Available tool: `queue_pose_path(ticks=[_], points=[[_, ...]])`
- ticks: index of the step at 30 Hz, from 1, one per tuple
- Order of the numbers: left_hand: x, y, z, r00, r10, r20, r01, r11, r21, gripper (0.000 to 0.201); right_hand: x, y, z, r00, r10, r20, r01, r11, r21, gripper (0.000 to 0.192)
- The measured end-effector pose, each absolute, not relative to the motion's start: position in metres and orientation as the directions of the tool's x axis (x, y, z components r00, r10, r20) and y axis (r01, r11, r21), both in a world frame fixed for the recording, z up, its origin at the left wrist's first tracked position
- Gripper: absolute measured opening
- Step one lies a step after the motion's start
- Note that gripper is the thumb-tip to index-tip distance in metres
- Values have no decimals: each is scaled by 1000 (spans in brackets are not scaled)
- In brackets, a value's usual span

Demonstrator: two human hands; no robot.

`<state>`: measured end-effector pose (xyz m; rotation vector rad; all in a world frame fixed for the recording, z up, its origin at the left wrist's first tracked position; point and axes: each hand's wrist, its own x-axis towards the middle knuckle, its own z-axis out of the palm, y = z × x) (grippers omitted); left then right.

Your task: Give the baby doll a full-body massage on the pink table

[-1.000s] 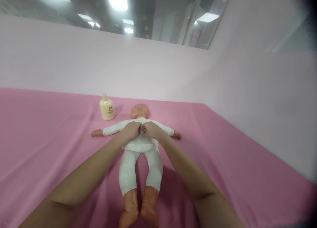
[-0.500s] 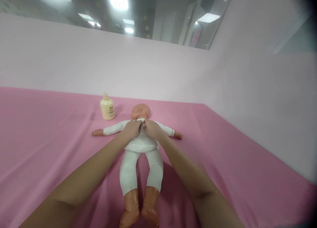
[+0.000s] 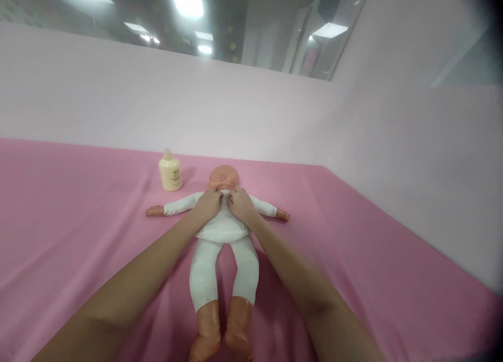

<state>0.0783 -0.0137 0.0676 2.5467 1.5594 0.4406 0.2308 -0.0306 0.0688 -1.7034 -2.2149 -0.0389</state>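
A baby doll (image 3: 223, 176) lies on its back with its feet toward me, its head turned to the left and its arms spread wide. It wears a white top (image 3: 223, 229) and white leggings (image 3: 245, 270); the feet are bare. My left hand (image 3: 209, 204) is closed at the upper chest, fingers curled on the top just below the neck. Opposite it, my right hand (image 3: 240, 204) is closed too, its fingertips bent onto the cloth by the collar. A narrow strip of white fabric shows between the two hands. The fingertips themselves are partly hidden.
A pale yellow pump bottle (image 3: 170, 174) stands upright beyond the doll's arm on the left. Pink cloth (image 3: 349, 236) with soft folds covers the table. A white wall (image 3: 236, 110) rises at the back, with a window above it, and another wall runs along the right.
My hands have drawn slightly apart at the doll's collar, and a little more of the top shows between them. The doll and the bottle lie as before.
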Motion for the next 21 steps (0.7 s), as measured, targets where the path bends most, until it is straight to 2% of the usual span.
queue_pose_path(ticks=[4,8,16,21], points=[[75,-11,66,441,869,223,819,-491,297,31,233,-28,64,-210,932,296,924,288,-251,20],[71,-9,66,440,869,227,790,-494,361,28,234,-26,61,-164,933,319,911,267,-314,28],[69,-9,63,429,867,252,795,-495,350,38,240,-20,55,-190,914,359,872,325,-366,26],[65,-2,62,436,858,272,759,-513,401,30,244,-15,53,-180,910,374,827,346,-444,20]])
